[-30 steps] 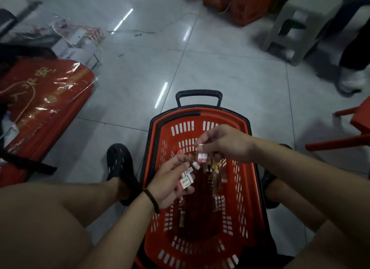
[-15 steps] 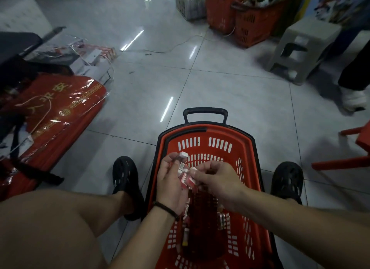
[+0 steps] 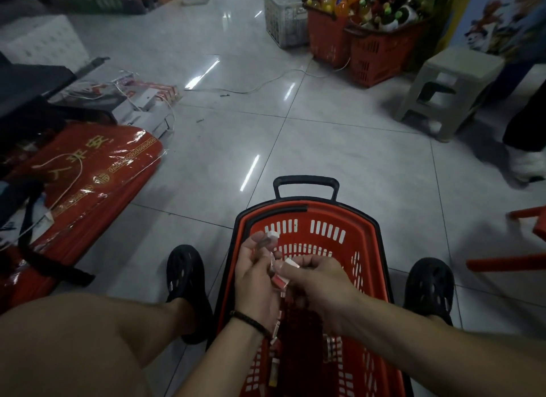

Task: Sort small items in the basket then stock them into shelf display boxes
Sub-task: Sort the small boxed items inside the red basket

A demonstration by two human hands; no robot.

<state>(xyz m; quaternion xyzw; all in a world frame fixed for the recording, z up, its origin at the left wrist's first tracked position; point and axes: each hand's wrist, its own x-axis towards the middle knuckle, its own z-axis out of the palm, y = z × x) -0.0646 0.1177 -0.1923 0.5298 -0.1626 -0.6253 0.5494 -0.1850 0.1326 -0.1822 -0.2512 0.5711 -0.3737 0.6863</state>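
— Left hand (image 3: 254, 281)?
— Cupped half-open over the red basket (image 3: 363, 243), cradling several small boxes (image 3: 270, 240) against palm and fingers.
— Right hand (image 3: 319, 287)?
— Grip pinched closed on 1 red-and-white box (image 3: 280, 278), touching the left palm.
— Rest of the stock?
— Lying loose on the basket's slotted plastic bottom, below both wrists. Small, rectangular, glossy cartons (image 3: 332, 348).

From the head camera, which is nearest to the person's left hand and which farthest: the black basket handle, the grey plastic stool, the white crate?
Measured from the left hand:
1. Black basket handle, just ahead, at the basket's far end.
2. Grey plastic stool, farther off, ahead to the right.
3. White crate, farthest, at the back beside the red baskets of bottles.
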